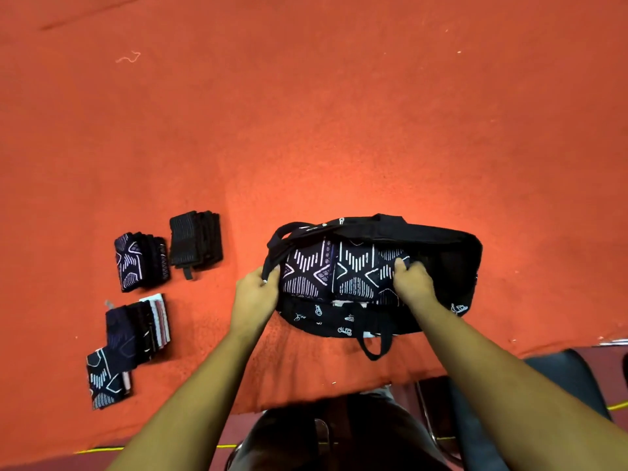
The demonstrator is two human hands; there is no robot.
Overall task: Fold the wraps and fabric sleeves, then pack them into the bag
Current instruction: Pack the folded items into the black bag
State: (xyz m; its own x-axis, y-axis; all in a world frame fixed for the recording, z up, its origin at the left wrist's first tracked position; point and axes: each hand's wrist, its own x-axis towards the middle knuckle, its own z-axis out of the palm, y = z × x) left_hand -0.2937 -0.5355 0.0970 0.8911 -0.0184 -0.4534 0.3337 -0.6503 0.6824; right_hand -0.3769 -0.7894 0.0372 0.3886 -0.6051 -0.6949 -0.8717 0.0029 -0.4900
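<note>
Your left hand (pixel 256 295) grips the strap (pixel 272 248) of the black bag (pixel 441 236) at the near edge of the table (pixel 339 130). Your right hand (pixel 413 282) grips a folded patterned sleeve (pixel 353 270) inside it.

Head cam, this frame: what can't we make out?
- Black printed fabric bag, head view: right interior too dark to read.
- Right-hand grip: fingertips hidden inside the bag, at navy white-patterned folded sleeves; hold unclear.
- Folded dark fabric stacks, left: piece counts too small to tell.
</note>
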